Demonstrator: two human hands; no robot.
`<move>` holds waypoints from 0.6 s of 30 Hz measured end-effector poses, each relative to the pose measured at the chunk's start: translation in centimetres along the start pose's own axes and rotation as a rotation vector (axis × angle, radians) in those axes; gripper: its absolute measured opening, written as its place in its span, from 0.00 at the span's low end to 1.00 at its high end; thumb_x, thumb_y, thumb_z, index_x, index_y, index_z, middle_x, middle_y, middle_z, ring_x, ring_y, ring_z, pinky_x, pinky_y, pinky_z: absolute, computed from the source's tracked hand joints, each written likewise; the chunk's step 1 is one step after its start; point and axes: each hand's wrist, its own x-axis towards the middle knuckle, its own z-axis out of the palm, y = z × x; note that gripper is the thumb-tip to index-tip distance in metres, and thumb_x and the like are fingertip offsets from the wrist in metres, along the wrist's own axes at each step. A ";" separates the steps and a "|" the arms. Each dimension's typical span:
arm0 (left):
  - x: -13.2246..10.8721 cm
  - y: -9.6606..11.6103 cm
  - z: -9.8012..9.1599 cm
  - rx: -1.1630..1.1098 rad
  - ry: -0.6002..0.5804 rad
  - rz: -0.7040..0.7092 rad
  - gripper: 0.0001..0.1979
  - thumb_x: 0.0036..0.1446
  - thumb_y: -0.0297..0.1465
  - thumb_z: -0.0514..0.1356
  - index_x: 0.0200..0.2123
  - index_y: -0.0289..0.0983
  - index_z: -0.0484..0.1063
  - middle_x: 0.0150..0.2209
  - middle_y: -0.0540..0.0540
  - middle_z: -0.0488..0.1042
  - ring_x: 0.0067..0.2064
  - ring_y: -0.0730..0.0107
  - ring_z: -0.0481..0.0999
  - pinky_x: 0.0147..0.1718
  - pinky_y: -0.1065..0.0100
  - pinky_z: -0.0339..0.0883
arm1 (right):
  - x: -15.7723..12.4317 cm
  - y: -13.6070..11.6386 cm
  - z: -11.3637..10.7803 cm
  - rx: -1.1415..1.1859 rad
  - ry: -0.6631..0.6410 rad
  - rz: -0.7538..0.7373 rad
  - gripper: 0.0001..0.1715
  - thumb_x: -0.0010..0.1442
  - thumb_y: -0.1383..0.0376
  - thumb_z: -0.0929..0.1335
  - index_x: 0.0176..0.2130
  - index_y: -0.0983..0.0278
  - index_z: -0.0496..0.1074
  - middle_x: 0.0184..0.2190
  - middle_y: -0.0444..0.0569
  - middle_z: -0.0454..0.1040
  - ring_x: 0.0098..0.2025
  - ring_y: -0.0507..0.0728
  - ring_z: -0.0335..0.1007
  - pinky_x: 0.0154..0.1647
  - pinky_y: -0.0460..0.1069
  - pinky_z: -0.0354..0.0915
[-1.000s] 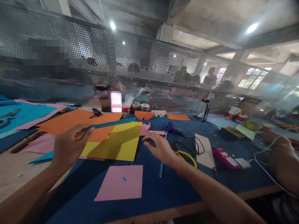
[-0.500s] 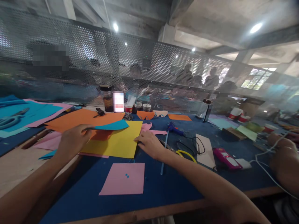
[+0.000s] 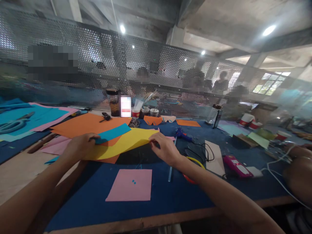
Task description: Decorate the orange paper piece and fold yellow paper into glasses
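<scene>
While the left hand (image 3: pixel 84 146) is gripping the blue strip (image 3: pixel 115 131) between thumb and fingers, the right hand (image 3: pixel 167 149) is pinching the right end of the yellow sheet (image 3: pixel 114 149). Can't tell if the left fingertips are pressing on the yellow too, since the hand is hiding that bit. The yellow sheet is sitting left of the table's (image 3: pixel 190 196) middle, well back from the front edge, with its right end curving up. From how it's bowing, I'm judging it light, thin and floppy, so a one-handed hold would probably be leaving it sagging. I'd be holding it by opposite edges with a soft pinch, because a hard squeeze could be creasing it. Probably not very slippery, but I'm only going by the matte surface. The blue strip is sticking out almost straight, so I'm guessing it's a bit stiffer.

As for writing, I'm reading nothing: the bright screen (image 3: pixel 125 106) by the back edge is showing only blurred blocks, and the pink gadget (image 3: pixel 234 165) toward the right end is carrying a pale label too small to make out.
</scene>
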 end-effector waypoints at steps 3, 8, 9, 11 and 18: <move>0.0 0.5 -0.2 0.000 -0.012 -0.006 0.26 0.72 0.33 0.44 0.52 0.27 0.80 0.50 0.43 0.84 0.49 0.51 0.83 0.50 0.57 0.71 | -1.1 -0.3 -1.5 0.079 0.079 0.028 0.09 0.66 0.74 0.67 0.45 0.63 0.74 0.41 0.49 0.79 0.42 0.57 0.77 0.44 0.49 0.69; -0.2 2.4 -0.7 -0.073 0.037 0.055 0.25 0.73 0.38 0.47 0.54 0.31 0.79 0.54 0.40 0.82 0.55 0.50 0.81 0.51 0.59 0.71 | -3.2 -1.2 -3.0 0.129 0.120 0.075 0.06 0.68 0.70 0.67 0.43 0.61 0.75 0.40 0.49 0.80 0.43 0.58 0.77 0.45 0.50 0.69; -0.4 3.1 -0.9 -0.102 0.051 0.071 0.24 0.73 0.39 0.47 0.54 0.33 0.78 0.55 0.40 0.82 0.56 0.51 0.81 0.52 0.59 0.71 | -3.6 -1.3 -3.2 0.135 0.120 0.082 0.07 0.69 0.70 0.67 0.43 0.61 0.75 0.40 0.50 0.80 0.44 0.58 0.77 0.46 0.50 0.69; -1.3 4.6 -1.4 -0.159 0.084 0.105 0.24 0.72 0.44 0.49 0.55 0.36 0.78 0.55 0.42 0.82 0.56 0.53 0.80 0.54 0.59 0.71 | -4.3 -1.4 -3.6 0.139 0.129 0.103 0.08 0.69 0.70 0.66 0.43 0.61 0.76 0.40 0.50 0.80 0.44 0.58 0.77 0.46 0.51 0.70; -9.5 9.5 -3.2 -0.324 0.319 0.425 0.10 0.69 0.40 0.58 0.46 0.46 0.77 0.47 0.48 0.83 0.51 0.61 0.82 0.54 0.62 0.74 | -5.2 0.0 -4.9 0.162 0.279 0.319 0.05 0.68 0.66 0.69 0.41 0.61 0.77 0.38 0.47 0.79 0.39 0.56 0.77 0.44 0.49 0.69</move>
